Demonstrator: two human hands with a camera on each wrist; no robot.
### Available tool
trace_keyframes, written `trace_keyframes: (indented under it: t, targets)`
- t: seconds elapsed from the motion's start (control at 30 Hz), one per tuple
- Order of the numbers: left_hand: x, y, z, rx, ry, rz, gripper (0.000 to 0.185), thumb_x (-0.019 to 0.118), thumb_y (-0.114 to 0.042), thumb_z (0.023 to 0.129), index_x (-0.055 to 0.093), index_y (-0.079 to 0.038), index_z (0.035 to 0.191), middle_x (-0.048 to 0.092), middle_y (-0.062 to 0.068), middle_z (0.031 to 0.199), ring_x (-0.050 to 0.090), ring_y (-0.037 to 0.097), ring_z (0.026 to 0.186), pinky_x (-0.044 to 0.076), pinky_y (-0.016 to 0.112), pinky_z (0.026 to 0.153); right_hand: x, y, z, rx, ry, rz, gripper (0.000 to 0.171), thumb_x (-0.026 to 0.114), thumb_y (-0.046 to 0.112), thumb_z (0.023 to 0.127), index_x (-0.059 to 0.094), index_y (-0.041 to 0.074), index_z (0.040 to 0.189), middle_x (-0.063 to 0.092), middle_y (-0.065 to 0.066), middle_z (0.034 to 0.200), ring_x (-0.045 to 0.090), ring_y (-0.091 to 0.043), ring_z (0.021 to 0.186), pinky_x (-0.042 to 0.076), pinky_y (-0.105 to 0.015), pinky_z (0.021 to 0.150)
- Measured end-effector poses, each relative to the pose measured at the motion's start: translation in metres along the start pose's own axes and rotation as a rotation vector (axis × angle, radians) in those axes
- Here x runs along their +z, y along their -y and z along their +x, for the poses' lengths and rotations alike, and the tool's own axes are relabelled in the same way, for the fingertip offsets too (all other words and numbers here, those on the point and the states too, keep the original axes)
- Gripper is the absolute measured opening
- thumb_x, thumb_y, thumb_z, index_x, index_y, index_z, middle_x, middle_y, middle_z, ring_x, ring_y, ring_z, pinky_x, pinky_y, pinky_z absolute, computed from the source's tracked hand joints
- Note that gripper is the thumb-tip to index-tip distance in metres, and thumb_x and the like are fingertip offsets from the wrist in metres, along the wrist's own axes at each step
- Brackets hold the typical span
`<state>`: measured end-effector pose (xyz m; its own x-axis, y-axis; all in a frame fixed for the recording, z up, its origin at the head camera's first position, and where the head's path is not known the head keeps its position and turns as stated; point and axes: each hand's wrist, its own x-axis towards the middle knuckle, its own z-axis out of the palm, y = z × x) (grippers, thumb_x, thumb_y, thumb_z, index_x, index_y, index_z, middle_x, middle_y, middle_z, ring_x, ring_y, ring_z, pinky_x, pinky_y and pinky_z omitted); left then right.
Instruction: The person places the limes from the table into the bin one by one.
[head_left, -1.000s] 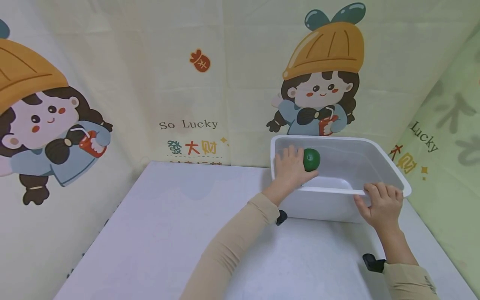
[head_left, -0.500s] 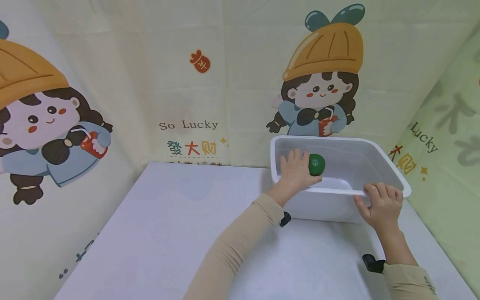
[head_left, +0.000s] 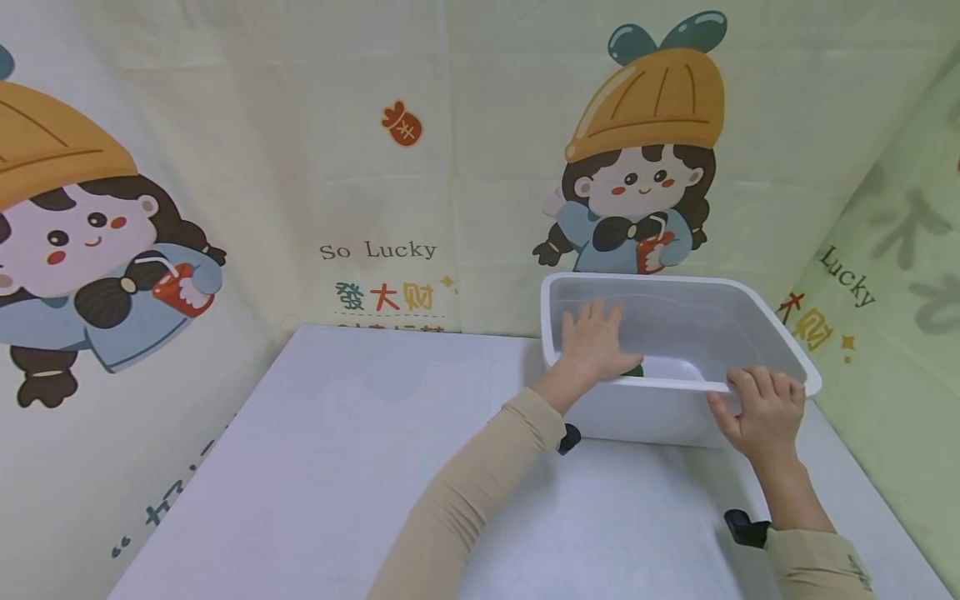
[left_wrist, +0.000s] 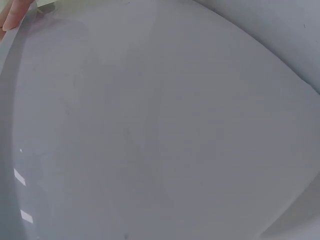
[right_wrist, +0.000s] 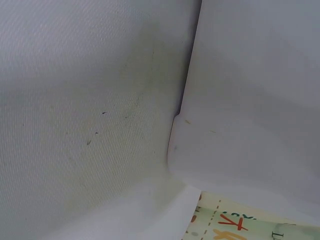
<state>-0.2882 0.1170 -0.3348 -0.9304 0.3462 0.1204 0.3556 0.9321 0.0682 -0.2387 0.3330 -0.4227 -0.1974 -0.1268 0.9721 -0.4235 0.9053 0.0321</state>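
Observation:
A white plastic bin [head_left: 645, 412] stands at the back right of the table. My left hand [head_left: 592, 342] reaches over its near rim on the left side, fingers straight and spread, holding nothing. Below that thumb a small part of a dark green round fruit [head_left: 634, 371] shows inside the bin; hand and rim hide the remainder. At the near right corner my right hand [head_left: 768, 408] grips the rim, fingers hooked over it and thumb on the outside. The left wrist view is filled by the bin's pale wall [left_wrist: 160, 120], with fingertips [left_wrist: 17, 15] at the top left corner.
The white table [head_left: 337, 467] extends left and in front of the bin. Behind it hangs a cream cloth backdrop [head_left: 495, 150] printed with cartoon figures, close to the bin's far side. Black wrist mounts [head_left: 746, 528] sit under both cuffs.
My left hand moved slightly right with the green fruit, then let it go; the fruit dropped down into the bin and the fingers spread. The right hand stayed on the rim.

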Motion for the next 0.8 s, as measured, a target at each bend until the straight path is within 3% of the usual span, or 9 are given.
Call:
trace_keyframes:
  t: [0.37,0.53,0.67,0.8]
  targets:
    - [-0.003,0.015,-0.005,0.004,-0.052,0.024,0.069,0.049,-0.063,0.08,0.036,-0.026,0.137,0.038,-0.003,0.13,0.036,0.015,0.119,0.028,0.038,0.099,-0.003,0.001,0.002,0.003,0.01,-0.002,0.061,0.037,0.057,0.087,0.049,-0.002,0.079,0.047,-0.021,0.073,0.036,-0.04,0.069,0.022,-0.053,0.065]
    - [-0.007,0.027,-0.01,0.009,-0.08,-0.01,0.066,0.051,-0.059,0.081,0.038,-0.026,0.137,0.04,-0.001,0.13,0.035,0.017,0.122,0.027,0.041,0.1,-0.005,0.0,0.0,0.008,0.039,0.008,0.06,0.038,0.057,0.087,0.049,-0.002,0.079,0.048,-0.02,0.073,0.037,-0.04,0.068,0.023,-0.053,0.065]
    - [-0.01,0.04,-0.014,0.006,-0.097,-0.023,0.064,0.049,-0.058,0.082,0.038,-0.025,0.136,0.04,0.001,0.131,0.034,0.018,0.12,0.026,0.043,0.1,-0.008,-0.001,0.0,0.001,0.093,0.011,0.06,0.038,0.057,0.088,0.05,-0.001,0.081,0.049,-0.019,0.075,0.038,-0.04,0.069,0.023,-0.052,0.065]
    - [-0.013,0.056,-0.015,-0.007,-0.119,-0.008,0.065,0.047,-0.059,0.083,0.038,-0.022,0.135,0.039,0.003,0.129,0.035,0.019,0.116,0.029,0.042,0.097,-0.015,-0.001,0.004,0.02,0.207,0.011,0.062,0.034,0.059,0.089,0.051,-0.001,0.084,0.05,-0.019,0.078,0.04,-0.04,0.074,0.025,-0.053,0.068]
